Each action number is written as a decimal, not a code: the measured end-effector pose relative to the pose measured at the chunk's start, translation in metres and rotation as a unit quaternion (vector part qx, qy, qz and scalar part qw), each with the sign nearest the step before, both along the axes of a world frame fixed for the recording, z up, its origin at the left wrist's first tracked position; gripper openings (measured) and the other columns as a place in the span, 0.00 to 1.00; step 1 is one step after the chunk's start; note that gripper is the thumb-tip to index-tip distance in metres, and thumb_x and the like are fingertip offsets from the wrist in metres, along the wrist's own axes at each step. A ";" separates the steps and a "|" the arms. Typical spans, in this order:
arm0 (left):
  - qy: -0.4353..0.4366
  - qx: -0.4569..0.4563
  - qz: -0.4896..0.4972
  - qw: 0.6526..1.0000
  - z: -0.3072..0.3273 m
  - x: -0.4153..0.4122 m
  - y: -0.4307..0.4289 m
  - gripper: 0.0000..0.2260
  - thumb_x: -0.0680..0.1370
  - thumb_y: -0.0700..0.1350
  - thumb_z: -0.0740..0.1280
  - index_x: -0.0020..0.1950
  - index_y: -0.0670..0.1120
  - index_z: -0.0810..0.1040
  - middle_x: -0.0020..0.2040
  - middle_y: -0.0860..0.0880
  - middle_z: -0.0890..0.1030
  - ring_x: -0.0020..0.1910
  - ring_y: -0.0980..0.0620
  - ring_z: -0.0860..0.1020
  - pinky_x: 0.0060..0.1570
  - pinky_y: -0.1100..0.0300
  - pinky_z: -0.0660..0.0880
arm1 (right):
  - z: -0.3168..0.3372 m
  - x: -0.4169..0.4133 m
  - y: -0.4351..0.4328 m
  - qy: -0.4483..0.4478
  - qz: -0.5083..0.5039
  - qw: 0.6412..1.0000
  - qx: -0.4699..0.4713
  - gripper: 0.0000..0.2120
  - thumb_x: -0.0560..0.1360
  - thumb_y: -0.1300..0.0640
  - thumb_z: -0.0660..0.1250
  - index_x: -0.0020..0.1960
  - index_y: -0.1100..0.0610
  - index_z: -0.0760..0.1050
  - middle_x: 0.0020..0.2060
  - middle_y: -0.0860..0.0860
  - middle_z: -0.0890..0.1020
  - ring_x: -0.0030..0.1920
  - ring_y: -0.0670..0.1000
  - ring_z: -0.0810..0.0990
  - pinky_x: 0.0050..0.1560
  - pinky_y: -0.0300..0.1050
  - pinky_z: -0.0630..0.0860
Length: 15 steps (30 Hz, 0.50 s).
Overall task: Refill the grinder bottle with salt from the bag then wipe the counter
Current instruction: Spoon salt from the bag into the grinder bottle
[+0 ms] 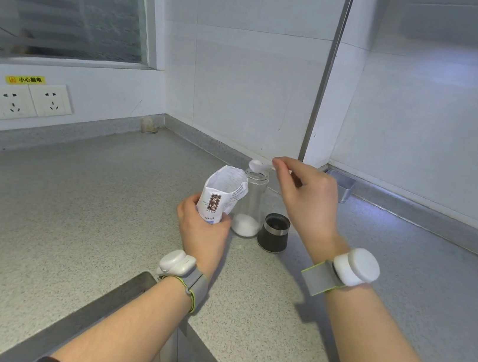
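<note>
Beside one bag [223, 191] stand one bottle [250, 207] and one cap [274, 232].

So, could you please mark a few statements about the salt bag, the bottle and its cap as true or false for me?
1. The left hand grips the white printed salt bag, held upright with its top open. True.
2. The clear cylindrical grinder bottle is full to the neck. False: salt covers only its bottom.
3. The black round grinder cap sits on the bottle. False: it stands on the speckled grey stone counter, right of the bottle.
4. The right hand pinches a small white spoon over the bottle's mouth. True.
</note>
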State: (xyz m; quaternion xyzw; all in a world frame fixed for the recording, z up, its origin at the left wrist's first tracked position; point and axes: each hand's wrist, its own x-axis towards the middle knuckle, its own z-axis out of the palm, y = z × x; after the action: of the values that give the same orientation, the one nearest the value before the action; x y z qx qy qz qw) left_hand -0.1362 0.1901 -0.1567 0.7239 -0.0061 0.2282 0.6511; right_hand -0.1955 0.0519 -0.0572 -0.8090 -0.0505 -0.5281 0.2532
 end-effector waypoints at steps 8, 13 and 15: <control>-0.047 0.004 -0.010 0.999 0.004 -0.006 0.002 0.20 0.67 0.34 0.72 0.57 0.43 0.73 0.58 0.45 0.72 0.48 0.65 0.74 0.48 0.59 0.73 | 0.001 -0.003 0.016 0.011 0.095 0.995 0.025 0.07 0.77 0.53 0.70 0.43 0.54 0.85 0.22 0.46 0.69 0.25 0.44 0.66 0.31 0.34 0.64; -0.144 0.024 -0.037 0.989 0.008 -0.013 0.001 0.23 0.67 0.35 0.76 0.60 0.41 0.74 0.60 0.45 0.71 0.53 0.60 0.75 0.51 0.70 0.70 | -0.013 0.004 0.016 0.165 0.004 0.967 -0.192 0.14 0.80 0.50 0.65 0.37 0.53 0.79 0.26 0.50 0.77 0.31 0.55 0.76 0.30 0.45 0.67; -0.174 0.036 -0.042 0.983 0.007 -0.014 0.000 0.23 0.67 0.34 0.77 0.59 0.40 0.75 0.60 0.43 0.71 0.55 0.68 0.72 0.52 0.76 0.67 | -0.014 0.006 0.016 0.224 0.008 0.956 -0.190 0.16 0.80 0.51 0.62 0.34 0.53 0.70 0.29 0.55 0.78 0.33 0.59 0.76 0.32 0.46 0.63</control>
State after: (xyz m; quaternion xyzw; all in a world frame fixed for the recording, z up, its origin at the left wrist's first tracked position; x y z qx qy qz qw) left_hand -0.1501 0.1904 -0.1498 0.6956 -0.1577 0.3228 0.6222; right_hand -0.1890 0.0678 -0.0713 -0.9394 -0.0977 -0.3118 0.1040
